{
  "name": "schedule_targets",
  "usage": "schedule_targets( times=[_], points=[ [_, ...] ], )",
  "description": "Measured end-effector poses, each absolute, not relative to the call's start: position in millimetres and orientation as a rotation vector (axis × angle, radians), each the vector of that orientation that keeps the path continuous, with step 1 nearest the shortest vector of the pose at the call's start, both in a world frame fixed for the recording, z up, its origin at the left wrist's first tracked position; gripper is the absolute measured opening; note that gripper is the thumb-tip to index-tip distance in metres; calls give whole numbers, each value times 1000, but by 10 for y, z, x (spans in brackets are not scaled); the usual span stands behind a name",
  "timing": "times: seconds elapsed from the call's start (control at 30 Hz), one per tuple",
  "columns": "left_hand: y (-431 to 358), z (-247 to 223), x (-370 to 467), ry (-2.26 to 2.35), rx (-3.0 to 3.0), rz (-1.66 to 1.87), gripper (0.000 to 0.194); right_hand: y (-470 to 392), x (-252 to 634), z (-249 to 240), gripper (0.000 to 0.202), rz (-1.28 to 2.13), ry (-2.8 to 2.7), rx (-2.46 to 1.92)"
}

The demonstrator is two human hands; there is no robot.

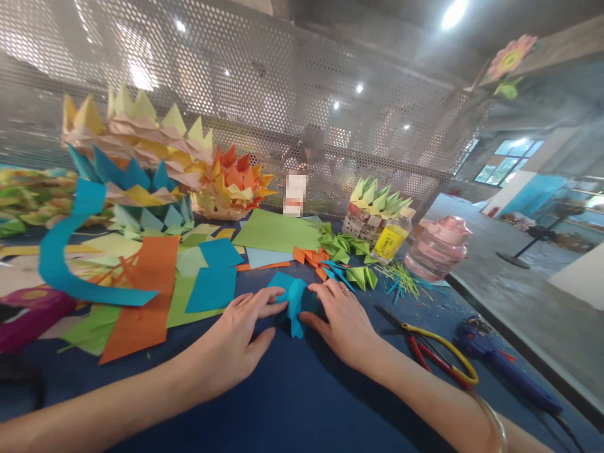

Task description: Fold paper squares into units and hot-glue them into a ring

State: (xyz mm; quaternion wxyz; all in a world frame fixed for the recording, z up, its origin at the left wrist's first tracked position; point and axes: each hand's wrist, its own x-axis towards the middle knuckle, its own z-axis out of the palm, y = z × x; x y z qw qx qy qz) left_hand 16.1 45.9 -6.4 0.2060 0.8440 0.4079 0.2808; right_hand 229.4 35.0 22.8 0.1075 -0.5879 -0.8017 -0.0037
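A bent piece of blue paper point(296, 303) stands curved on the dark blue tabletop, between my two hands. My left hand point(248, 324) touches its left side with the fingertips, the thumb held apart below. On the right side, my right hand point(340, 318) has its fingers and thumb around the paper's edge. Flat blue paper pieces point(212, 289) lie left of my hands, beside an orange sheet point(146, 296) and a long curled blue strip point(56, 258). Small folded green pieces point(362, 277) and orange pieces point(315, 259) lie just beyond my hands.
Scissors point(438, 352) and a blue glue gun point(509, 365) lie at the right. Behind are a yellow-labelled bottle point(391, 239), a pink bottle point(438, 248) and folded-paper crowns point(141, 176). A magenta tool point(38, 318) is at the left. Perforated metal point(330, 94) stands behind.
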Motion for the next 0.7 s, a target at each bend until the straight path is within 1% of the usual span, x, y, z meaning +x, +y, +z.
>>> schedule_targets(
  times=[0.2,0.37,0.53,0.6,0.7],
  points=[
    [444,-20,168,1102,2276,823,46,336,2294,246,43,-20,-2361,-1742],
    [447,-24,169,1089,2282,872,43,330,2288,235,41,-40,-2372,-1736],
    [464,-27,181,1049,2153,915,38,339,2288,222,40,-52,-2369,-1727],
    [479,-18,188,990,2063,948,36,338,2295,223,41,-53,-2369,-1731],
    [489,-5,194,868,1995,922,38,332,2299,226,44,-53,-2364,-1737]
  ],
)
